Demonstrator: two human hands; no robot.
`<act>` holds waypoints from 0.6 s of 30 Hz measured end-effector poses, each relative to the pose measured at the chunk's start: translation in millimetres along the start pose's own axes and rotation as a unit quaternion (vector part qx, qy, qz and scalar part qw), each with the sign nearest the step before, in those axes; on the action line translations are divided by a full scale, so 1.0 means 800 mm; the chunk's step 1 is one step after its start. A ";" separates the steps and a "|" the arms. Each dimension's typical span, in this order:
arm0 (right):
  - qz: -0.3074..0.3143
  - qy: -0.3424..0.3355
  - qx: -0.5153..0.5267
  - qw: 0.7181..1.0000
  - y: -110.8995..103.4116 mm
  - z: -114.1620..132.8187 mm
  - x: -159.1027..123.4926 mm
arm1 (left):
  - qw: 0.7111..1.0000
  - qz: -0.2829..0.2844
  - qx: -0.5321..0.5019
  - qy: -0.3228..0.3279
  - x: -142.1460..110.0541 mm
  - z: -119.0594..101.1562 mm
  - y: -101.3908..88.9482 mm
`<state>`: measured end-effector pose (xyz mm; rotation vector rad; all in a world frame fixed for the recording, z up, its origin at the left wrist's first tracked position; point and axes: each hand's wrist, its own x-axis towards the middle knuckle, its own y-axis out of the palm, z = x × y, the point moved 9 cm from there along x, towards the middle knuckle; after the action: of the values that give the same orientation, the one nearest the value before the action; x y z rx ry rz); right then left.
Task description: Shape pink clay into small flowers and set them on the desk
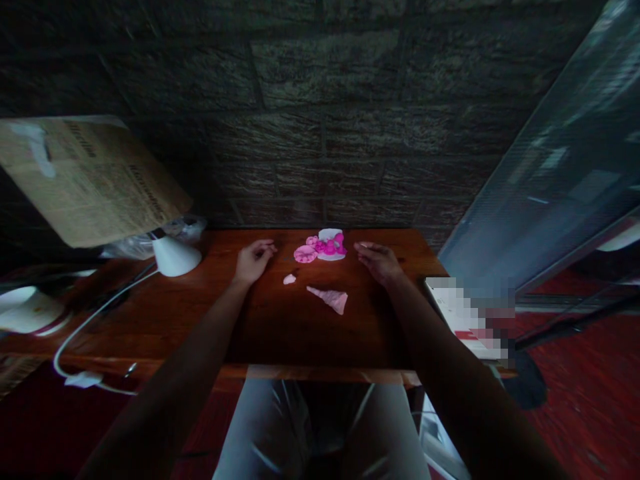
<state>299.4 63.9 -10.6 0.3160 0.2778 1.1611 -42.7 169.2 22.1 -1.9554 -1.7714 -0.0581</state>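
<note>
My left hand (254,261) rests on the wooden table with its fingers loosely curled and a gap between thumb and fingers. Nothing shows in it. Opposite, my right hand (377,260) lies with its fingers bent and slightly apart, also without a visible object. Between them are a magenta shaped piece (331,247) on a small white sheet (327,233) and a round pink piece with a frilled edge (305,254). Closer to me lie a small pale pink lump (289,279) and a wrinkled, pale pink wedge-shaped piece (331,299); I cannot tell their material.
A lamp with a white base (176,257) and a newsprint shade (95,177) stands left, its white cable (85,319) running over the table edge. A white cup-like object (30,310) lies far left. A box (450,303) sits at right. A brick wall (325,133) rises behind.
</note>
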 end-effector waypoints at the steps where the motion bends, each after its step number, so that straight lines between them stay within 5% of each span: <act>1: -0.002 -0.002 -0.002 1.000 0.000 0.001 0.000 | 1.000 -0.002 0.000 0.001 -0.001 -0.001 0.000; 18: 0.050 -0.002 0.039 0.998 0.014 0.008 -0.004 | 0.998 -0.055 0.003 0.029 -0.009 -0.020 -0.001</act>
<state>291.0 64.3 0.1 0.4036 0.3071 1.2511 -40.2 156.3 33.8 -1.8321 -1.8376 -0.1456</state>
